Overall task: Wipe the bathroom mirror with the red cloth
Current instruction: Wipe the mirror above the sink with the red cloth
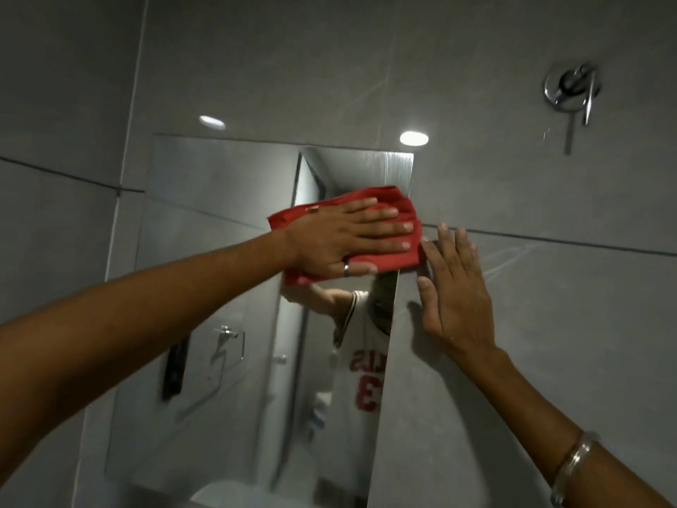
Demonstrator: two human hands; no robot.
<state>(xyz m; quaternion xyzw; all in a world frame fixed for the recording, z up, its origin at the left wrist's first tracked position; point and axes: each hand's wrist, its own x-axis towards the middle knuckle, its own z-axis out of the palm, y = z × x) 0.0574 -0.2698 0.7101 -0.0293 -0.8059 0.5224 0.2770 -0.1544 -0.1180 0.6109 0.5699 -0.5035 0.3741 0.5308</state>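
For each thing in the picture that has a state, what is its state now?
red cloth: pressed flat on the mirror's upper right part.
mirror: on the wall, being wiped.
left hand: open, flat on the cloth.
right hand: open, flat on the tiled wall beside the mirror.
shower tap: lever hanging down.

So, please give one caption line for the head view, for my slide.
Left hand presses red cloth flat on mirror; right hand braces on wall tile.

Crumpled red cloth [397,207] lies flat against the mirror's [219,221] upper right.
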